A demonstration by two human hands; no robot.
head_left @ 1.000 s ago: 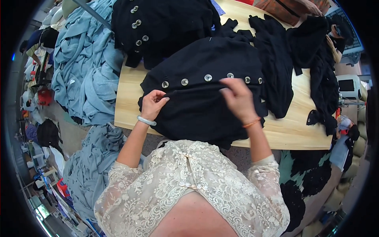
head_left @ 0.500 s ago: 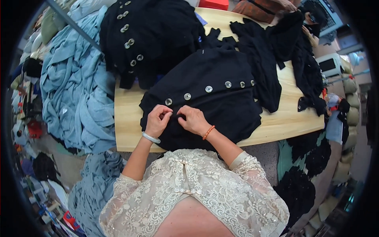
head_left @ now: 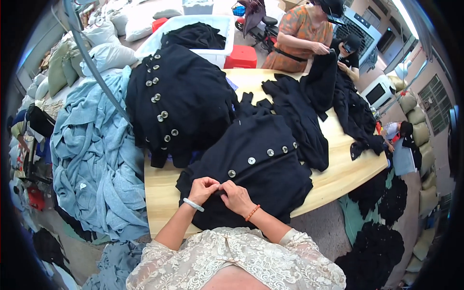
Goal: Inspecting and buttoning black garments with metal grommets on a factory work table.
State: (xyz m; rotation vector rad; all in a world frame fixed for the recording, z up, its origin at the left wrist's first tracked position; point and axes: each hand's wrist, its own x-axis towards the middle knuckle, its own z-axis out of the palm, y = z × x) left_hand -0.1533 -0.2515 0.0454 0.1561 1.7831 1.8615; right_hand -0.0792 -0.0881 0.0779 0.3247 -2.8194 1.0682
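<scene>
A black knit cardigan [head_left: 270, 181] lies spread on the table in front of me, with a slanting row of large shiny buttons [head_left: 252, 161]. At the row's near left end, my left hand [head_left: 203, 190], with a pale bangle at its wrist, pinches the cardigan's edge. My right hand [head_left: 236, 197], wearing an orange bead bracelet, is closed on the same spot, fingertips against those of the left. Whatever sits between the fingertips is mostly hidden; the nearest button of the row is covered there.
Black buttoned garments [head_left: 188, 96] are heaped at the table's [head_left: 343, 169] far left. Light blue knitwear [head_left: 96, 159] piles up on the left, beside a grey pole [head_left: 92, 63]. At the far right, a person in orange [head_left: 295, 29] and another person [head_left: 350, 53] handle black garments. A white bin [head_left: 222, 26] stands behind.
My view has tilted up, bringing the bin and co-workers into sight. My hands have come together at the cardigan's edge, and the row's nearest button is now covered.
</scene>
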